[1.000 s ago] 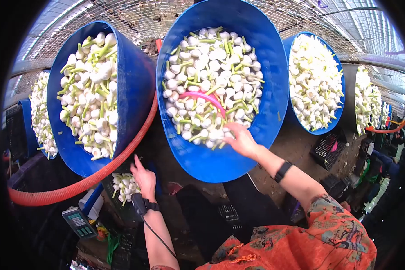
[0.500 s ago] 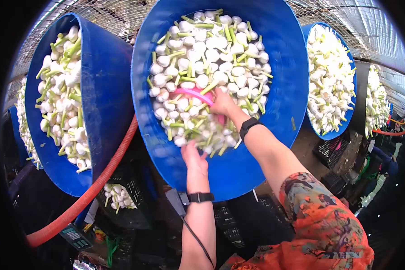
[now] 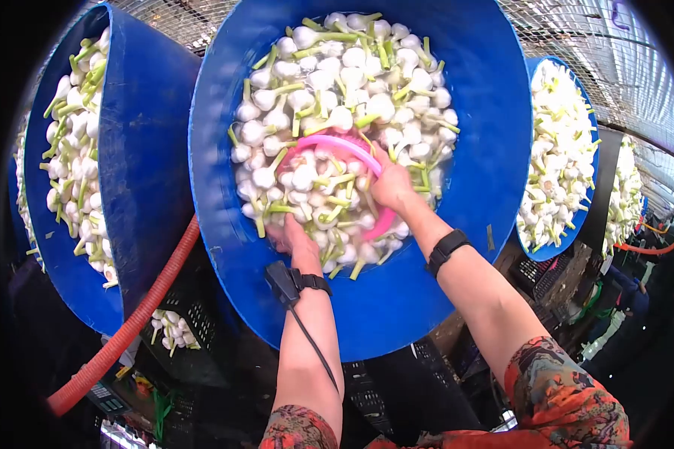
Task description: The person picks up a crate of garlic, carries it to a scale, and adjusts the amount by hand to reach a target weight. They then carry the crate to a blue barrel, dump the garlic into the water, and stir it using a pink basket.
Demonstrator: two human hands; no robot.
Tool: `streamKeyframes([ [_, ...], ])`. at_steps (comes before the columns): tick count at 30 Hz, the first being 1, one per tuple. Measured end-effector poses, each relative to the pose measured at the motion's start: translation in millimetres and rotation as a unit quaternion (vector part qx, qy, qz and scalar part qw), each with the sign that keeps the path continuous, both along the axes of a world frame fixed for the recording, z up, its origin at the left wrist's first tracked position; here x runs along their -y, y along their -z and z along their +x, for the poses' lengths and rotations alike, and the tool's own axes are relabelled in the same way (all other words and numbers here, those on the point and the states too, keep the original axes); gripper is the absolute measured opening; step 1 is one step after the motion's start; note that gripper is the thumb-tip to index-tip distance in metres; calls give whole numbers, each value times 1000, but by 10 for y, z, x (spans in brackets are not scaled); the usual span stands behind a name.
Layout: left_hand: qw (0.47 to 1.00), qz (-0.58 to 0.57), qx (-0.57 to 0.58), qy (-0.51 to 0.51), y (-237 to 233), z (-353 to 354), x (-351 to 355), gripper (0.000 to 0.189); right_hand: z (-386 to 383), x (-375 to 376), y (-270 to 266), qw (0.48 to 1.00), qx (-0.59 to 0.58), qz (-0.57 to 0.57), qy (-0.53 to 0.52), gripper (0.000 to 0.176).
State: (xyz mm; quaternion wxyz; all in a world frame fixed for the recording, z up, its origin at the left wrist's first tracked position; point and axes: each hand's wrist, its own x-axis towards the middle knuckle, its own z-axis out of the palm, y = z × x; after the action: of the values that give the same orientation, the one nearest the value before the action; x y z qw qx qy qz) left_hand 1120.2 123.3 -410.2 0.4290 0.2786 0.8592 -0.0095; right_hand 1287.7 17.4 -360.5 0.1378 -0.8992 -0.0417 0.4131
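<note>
A large blue tub [image 3: 479,187] holds water and many white garlic bulbs [image 3: 337,75] with short green stems. In its middle a pink round-rimmed basket [image 3: 350,144] is tilted and partly sunk, with garlic bulbs inside it. My right hand [image 3: 392,185] is closed on the basket's rim at its right side. At the lower left of the basket, my left hand [image 3: 292,236] reaches in among the bulbs. Its fingers are hidden under garlic and water, so whether it holds the basket cannot be told.
Another blue tub [image 3: 138,150] of garlic leans close at the left, and a further one [image 3: 558,251] stands at the right. A red ribbed hose [image 3: 150,307] runs past the left side. Below is a black crate [image 3: 191,318] by some garlic; a scale [image 3: 108,398] sits lower left.
The pink basket has come up into fuller view, with garlic in it. My left hand has moved from the tub's near side in among the bulbs. My right hand stays on the rim.
</note>
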Motion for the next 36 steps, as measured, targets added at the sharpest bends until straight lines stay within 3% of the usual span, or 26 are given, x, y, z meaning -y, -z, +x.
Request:
streamKeyframes([
  [3,975,3,219,-36,-7,66,23,69,-277,-23,398,999,-25,31,26,64],
  [4,976,3,215,-32,-70,88,88,69,-375,-36,500,998,-34,33,44,64],
  [6,966,-8,240,101,-333,155,155,67,-549,-83,581,993,-44,41,106,65],
  [8,869,169,261,384,-1211,221,117,61,-697,-128,702,995,-59,42,73,50],
  [9,799,265,212,496,-1711,227,-32,61,-796,-145,830,998,10,37,51,44],
  [10,707,350,157,594,-2072,151,-148,61,-838,-149,907,998,5,39,55,44],
  [12,686,461,147,544,-2281,-200,-363,61,-750,-129,1076,999,-6,32,43,41],
  [13,711,419,116,553,-2310,-324,-480,61,-792,-12,1464,995,58,82,-2,34],
  [14,734,375,85,559,-2311,-433,-578,61,-700,-22,1339,995,59,85,1,34],
  [16,801,248,111,533,-2100,-590,-610,54,-408,-142,897,987,-68,112,92,28],
  [17,845,202,164,468,-2032,-594,-604,55,-289,-181,889,965,-178,89,172,29],
  [18,879,152,216,397,-1965,-606,-599,55,-223,-171,905,965,-177,91,170,29],
  [19,833,236,157,474,-1833,-685,-579,45,-171,-139,905,955,-189,128,187,28],
  [20,834,236,158,473,-1768,-759,-574,45,-121,-100,917,944,-203,163,203,28],
  [22,847,219,127,468,-1735,-859,-608,41,-56,-46,990,958,-184,132,176,30],
  [23,847,223,129,466,-1757,-837,-613,41,-31,-37,937,934,-214,190,213,33],
  [24,827,246,112,492,-1789,-805,-600,41,-4,-18,876,904,-243,248,249,36],
  [26,807,274,98,514,-1822,-760,-609,40,61,41,799,919,-251,215,214,42],
  [28,810,276,98,508,-1836,-768,-598,38,61,103,786,859,-339,268,276,50],
  [33,789,307,86,525,-1923,-685,-609,37,105,120,363,786,-401,343,321,60],
  [36,777,320,85,535,-1902,-710,-617,37,201,115,-6,783,-407,358,307,63],
])
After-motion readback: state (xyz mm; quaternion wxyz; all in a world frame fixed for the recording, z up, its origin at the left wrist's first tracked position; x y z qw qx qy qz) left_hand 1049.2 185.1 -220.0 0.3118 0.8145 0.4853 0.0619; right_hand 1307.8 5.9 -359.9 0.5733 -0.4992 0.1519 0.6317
